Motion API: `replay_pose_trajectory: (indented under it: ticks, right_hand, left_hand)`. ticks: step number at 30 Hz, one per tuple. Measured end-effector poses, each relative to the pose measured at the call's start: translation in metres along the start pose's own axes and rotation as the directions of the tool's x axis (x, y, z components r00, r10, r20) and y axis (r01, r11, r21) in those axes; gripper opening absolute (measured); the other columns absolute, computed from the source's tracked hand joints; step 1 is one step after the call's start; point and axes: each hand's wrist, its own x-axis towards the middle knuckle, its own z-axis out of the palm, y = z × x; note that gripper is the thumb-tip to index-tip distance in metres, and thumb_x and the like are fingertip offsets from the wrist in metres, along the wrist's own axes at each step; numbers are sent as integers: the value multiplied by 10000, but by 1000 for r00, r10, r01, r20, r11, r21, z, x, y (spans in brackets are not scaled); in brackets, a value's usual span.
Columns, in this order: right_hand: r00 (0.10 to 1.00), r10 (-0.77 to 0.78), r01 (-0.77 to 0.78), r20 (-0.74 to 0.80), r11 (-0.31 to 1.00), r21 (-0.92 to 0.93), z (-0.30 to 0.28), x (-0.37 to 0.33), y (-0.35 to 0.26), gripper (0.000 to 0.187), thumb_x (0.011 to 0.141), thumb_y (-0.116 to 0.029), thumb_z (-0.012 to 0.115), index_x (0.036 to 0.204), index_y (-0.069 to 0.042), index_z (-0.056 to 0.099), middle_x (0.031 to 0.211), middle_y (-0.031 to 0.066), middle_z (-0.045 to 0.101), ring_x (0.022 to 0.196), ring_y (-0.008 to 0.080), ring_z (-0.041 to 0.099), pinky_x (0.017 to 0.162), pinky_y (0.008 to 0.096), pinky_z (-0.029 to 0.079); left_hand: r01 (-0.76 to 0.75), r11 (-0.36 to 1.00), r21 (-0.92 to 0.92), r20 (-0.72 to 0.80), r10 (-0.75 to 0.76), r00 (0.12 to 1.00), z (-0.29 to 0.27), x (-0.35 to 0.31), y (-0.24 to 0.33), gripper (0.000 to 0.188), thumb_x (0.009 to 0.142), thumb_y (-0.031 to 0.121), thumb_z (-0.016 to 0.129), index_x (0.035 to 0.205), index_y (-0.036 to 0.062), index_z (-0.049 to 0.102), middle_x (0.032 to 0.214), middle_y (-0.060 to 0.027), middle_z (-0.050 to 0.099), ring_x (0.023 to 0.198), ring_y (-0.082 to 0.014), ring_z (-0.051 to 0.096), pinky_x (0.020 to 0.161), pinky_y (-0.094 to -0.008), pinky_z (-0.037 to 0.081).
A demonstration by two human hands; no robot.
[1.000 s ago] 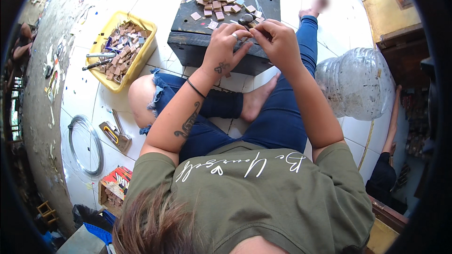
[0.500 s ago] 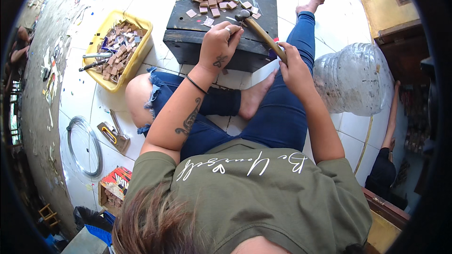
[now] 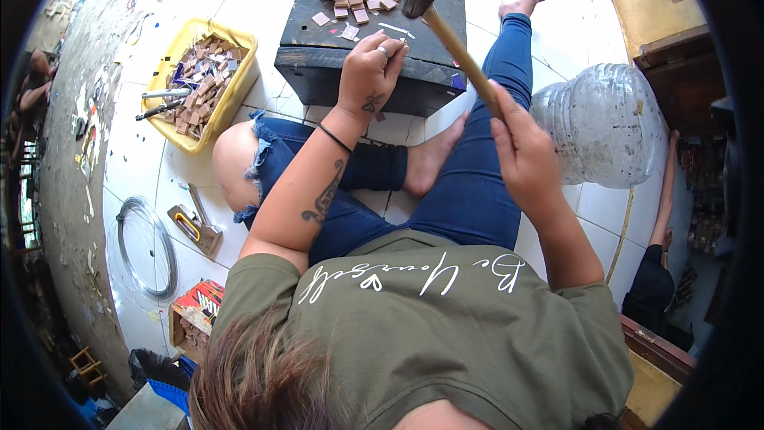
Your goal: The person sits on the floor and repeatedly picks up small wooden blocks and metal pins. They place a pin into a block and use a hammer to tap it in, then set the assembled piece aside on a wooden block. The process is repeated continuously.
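My right hand [image 3: 521,143] is wrapped round the wooden handle of a hammer [image 3: 461,52]. Its dark head is raised above the right part of a low black wooden block [image 3: 310,64]. Over the block's near edge, my left hand [image 3: 372,70] is pinched closed; a tiny bit shows at its fingertips, too small to name. Small square pinkish-brown wooden pieces [image 3: 360,0] lie heaped on the block's far part. A few thin pale strips [image 3: 396,30] lie just beyond my left fingers.
To the left stands a yellow basin [image 3: 249,72] of similar pieces and pen-like tools. Nearer lie a wire coil [image 3: 146,251], a staple gun [image 3: 195,227] and a cardboard box [image 3: 195,310]. A large clear plastic bottle [image 3: 597,127] stands right of my leg; another person's arm [image 3: 665,199] shows beyond.
My right hand has drawn back toward me and lifted the hammer, its head rising away from my left fingers. The left hand stays pinched in nearly the same place.
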Motion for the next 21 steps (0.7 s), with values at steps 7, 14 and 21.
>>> replay_pose_trajectory:
  ticks: [7,14,21]
  right_hand:
    - [999,-1,2,33,1000,-25,0,-1,0,416,974,-77,524,1386,-35,502,1068,258,628,935,435,634,801,425,514]
    - [994,-100,101,-49,995,4,-4,2,-4,408,971,-79,530,1376,-29,511,1056,254,630,940,438,628,806,424,512]
    - [995,100,-100,8,988,117,-4,0,-1,403,985,-91,524,1381,-15,509,1138,257,638,1019,371,659,885,379,502]
  left_hand:
    - [24,1000,3,13,-25,1000,1,-3,0,59,864,80,687,860,25,664,820,-146,652,870,-358,650,915,-430,532]
    - [-48,999,6,-24,48,999,5,-3,-2,56,858,68,675,836,27,643,784,-129,636,789,-334,642,948,-446,525]
    - [-6,1000,26,-6,6,1000,2,-2,4,57,849,62,680,822,31,640,770,-118,613,772,-327,629,921,-439,531]
